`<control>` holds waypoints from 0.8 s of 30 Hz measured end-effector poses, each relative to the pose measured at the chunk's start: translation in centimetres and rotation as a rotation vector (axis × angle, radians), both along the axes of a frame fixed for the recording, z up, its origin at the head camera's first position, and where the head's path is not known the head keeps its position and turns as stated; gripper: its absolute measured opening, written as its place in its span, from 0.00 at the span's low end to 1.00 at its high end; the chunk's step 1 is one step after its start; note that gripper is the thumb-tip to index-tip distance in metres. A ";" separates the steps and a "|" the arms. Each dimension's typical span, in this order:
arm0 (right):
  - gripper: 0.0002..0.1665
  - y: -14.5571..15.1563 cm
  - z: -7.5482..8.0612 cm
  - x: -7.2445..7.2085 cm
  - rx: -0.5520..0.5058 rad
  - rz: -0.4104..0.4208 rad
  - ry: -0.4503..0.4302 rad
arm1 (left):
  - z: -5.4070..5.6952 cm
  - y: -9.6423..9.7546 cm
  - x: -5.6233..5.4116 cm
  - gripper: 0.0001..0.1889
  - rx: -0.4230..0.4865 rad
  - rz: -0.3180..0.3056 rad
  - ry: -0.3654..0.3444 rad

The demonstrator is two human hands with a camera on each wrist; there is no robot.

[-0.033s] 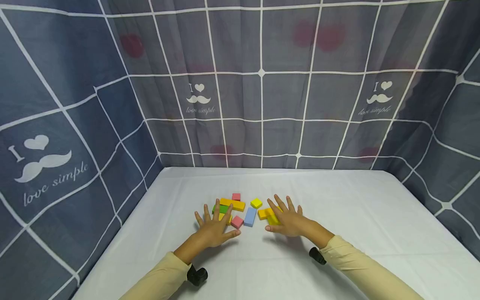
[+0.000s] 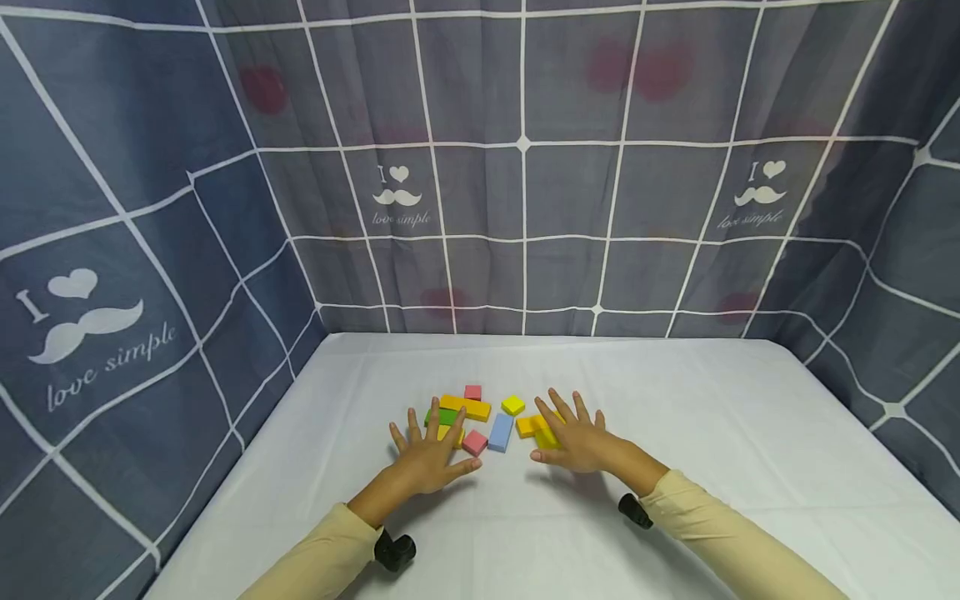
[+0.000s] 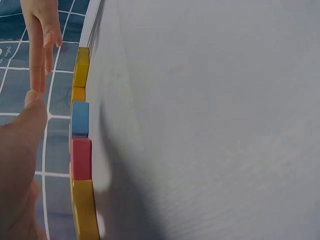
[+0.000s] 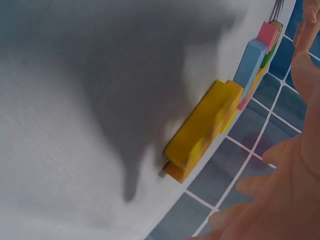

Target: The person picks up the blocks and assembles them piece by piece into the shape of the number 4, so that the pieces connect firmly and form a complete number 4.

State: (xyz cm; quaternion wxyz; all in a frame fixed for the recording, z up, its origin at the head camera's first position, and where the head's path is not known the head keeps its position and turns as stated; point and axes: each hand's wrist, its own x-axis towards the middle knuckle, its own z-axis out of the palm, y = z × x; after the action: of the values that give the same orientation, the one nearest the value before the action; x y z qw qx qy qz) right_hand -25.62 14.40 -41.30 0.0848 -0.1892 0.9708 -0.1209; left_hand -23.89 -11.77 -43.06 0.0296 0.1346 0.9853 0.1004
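My left hand (image 2: 426,463) is spread flat above the white table, its fingertips over a green block (image 2: 442,417) and a yellow block (image 2: 450,436), partly covering them. Fingers apart, my right hand (image 2: 581,444) hovers over a yellow block (image 2: 546,439) and an orange block (image 2: 525,427). Shadows and gaps in both wrist views show the hands raised off the blocks; neither holds anything. Between them lie a blue block (image 2: 501,433), a pink block (image 2: 474,443) and a small yellow block (image 2: 513,405). Behind the left fingers are a long orange block (image 2: 468,407) and a red block (image 2: 472,392).
A white cloth covers the table (image 2: 637,375). Dark grid-patterned curtains (image 2: 570,192) stand behind it and along both sides. Black wrist cameras (image 2: 394,552) hang below the beige sleeves (image 2: 322,554).
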 end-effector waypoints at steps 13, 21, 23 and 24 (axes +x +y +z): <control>0.43 -0.7 -0.9 0.0 0.019 -0.129 0.076 | -0.9 -0.1 0.8 0.34 0.004 -0.025 -0.005; 0.36 -1.3 -1.0 -0.2 0.035 -0.200 0.146 | -0.9 -0.8 0.5 0.28 0.037 -0.044 0.064; 0.36 -1.4 -1.1 -0.2 0.040 -0.214 0.135 | -0.9 -1.1 0.4 0.26 0.053 -0.060 0.083; 0.36 -1.4 -1.1 -0.2 0.045 -0.223 0.130 | -0.9 -1.2 0.4 0.25 0.060 -0.069 0.093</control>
State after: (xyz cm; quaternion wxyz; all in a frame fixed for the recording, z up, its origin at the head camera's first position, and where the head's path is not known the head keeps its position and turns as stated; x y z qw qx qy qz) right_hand -25.87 13.02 -42.41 0.0119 -0.0858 0.9917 -0.0953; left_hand -23.48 -12.94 -43.99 -0.0166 0.1738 0.9770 0.1224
